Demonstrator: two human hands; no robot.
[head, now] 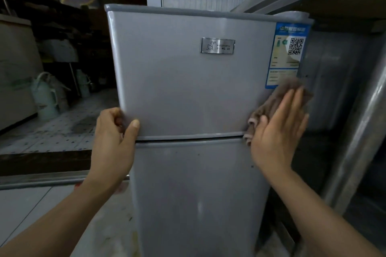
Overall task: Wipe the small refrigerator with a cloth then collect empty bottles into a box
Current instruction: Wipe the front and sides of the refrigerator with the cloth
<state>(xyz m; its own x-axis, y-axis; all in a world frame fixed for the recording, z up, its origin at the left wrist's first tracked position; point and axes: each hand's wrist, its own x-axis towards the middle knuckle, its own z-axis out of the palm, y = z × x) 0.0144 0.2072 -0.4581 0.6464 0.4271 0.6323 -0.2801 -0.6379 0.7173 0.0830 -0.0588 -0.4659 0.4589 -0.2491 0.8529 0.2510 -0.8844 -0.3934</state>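
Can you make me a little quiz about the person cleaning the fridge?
1. True or false: the brown cloth is under the right hand.
2. What does the left hand grip?
A. the upper door's bottom corner
B. a bottle
C. the QR sticker
3. Fill in: the cloth lies just below the ___ sticker.

Key: 1 true; 2 A; 3 QR

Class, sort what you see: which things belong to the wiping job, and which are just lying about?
In use:
refrigerator
brown cloth
right hand, flat on cloth
left hand, gripping upper door's corner

Lying about:
green jug
white tub
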